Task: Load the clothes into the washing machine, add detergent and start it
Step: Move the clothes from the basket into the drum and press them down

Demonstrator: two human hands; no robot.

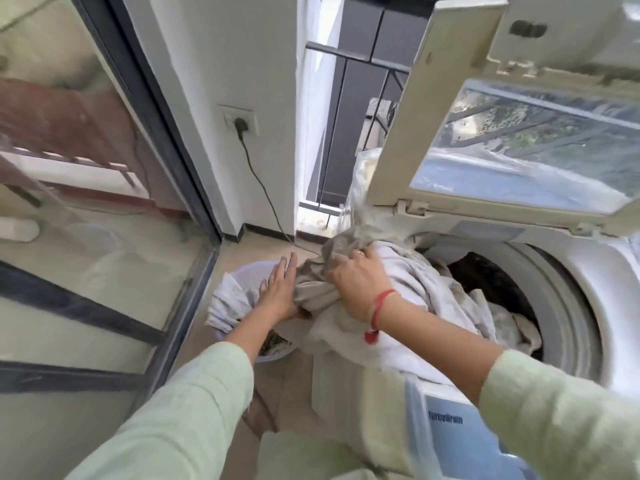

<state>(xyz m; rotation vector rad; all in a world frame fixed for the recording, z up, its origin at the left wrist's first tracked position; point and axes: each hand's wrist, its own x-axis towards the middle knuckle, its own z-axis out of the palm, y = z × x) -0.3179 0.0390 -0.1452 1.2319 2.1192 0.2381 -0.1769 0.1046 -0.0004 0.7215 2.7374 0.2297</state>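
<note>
Clothes (398, 282) draped over the rim of the washing machine (571, 289), partly lowered into the drum, lid (450, 133) raised, a grey fold gripped in the curled fingers of the right hand (356, 282), left hand (277, 292) held flat, fingers straight, pressed against the fabric, positioned above the laundry basket (252, 265) on the floor

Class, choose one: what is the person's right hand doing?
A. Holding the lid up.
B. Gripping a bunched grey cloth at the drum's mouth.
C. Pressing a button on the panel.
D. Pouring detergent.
B: the right hand is curled round the grey cloth at the open mouth of the washing machine.
</note>
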